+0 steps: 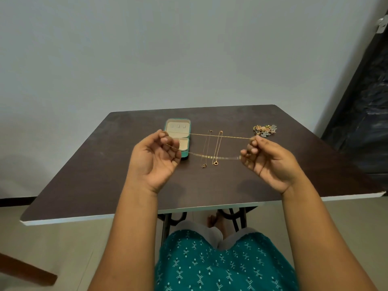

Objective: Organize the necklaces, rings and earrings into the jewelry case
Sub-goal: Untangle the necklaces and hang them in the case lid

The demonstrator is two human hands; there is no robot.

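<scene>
A thin gold necklace (222,136) is stretched taut in the air between my two hands, above the table. My left hand (154,159) pinches one end, just in front of the open teal jewelry case (189,131). My right hand (270,162) pinches the other end. The case lies open with a cream lining and small slots; its compartments look bare. Two more gold necklaces (217,148) lie straight on the dark table to the right of the case. A pile of rings and flower-shaped earrings (265,129) sits at the table's far right.
The dark brown table (88,169) has a white edge and black metal legs. A grey wall stands behind it, and a dark door or panel (361,106) is at the right. A brown wooden piece (27,269) shows at the lower left on the floor.
</scene>
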